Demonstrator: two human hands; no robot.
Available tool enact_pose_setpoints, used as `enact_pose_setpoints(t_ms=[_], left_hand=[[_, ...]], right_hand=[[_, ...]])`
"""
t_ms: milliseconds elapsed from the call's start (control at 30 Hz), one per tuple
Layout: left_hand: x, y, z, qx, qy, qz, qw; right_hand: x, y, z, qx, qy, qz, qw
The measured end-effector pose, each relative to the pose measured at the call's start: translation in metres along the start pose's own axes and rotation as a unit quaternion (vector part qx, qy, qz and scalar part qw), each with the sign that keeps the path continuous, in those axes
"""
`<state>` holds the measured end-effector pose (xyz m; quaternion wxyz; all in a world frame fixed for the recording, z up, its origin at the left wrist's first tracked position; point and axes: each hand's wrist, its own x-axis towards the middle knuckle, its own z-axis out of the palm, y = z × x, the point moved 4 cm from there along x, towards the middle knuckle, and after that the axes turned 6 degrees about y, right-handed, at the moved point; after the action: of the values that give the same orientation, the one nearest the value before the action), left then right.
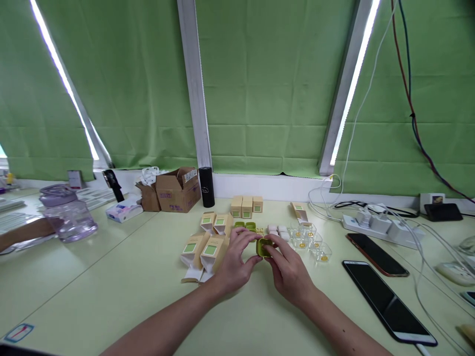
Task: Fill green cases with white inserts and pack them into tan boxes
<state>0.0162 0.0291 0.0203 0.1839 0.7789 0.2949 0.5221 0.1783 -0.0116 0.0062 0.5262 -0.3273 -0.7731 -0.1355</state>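
Note:
Between my two hands is a small square olive-green container (262,247), its hollow side turned toward me. My left hand (237,262) grips its left edge with thumb and fingers. From the other side my right hand (290,271) holds it, with fingertips at the hollow. Just behind lie green square pieces (250,226), small yellow bits (260,231) and several white pieces (282,232). Clear plastic cups (322,252) with yellow centres stand to the right. Left of my hands are several opened cardboard boxes (215,249) with green labels.
Closed small boxes (247,206) stand at the back, near a black cylinder (207,187) and a brown carton (178,190). Two phones (388,299), a power strip (382,230) and loose cables are at right. At left, another person's arm (27,233) reaches by a clear jug (70,215).

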Motion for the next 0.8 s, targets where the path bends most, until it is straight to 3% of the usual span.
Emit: enact_pose_setpoints(t_ms=[800], left_hand=[[-0.0001, 0.0001, -0.0008, -0.003, 0.009, 0.001, 1.0]], right_hand=[[-0.004, 0.0035, -0.0002, 0.012, 0.019, 0.008, 1.0]])
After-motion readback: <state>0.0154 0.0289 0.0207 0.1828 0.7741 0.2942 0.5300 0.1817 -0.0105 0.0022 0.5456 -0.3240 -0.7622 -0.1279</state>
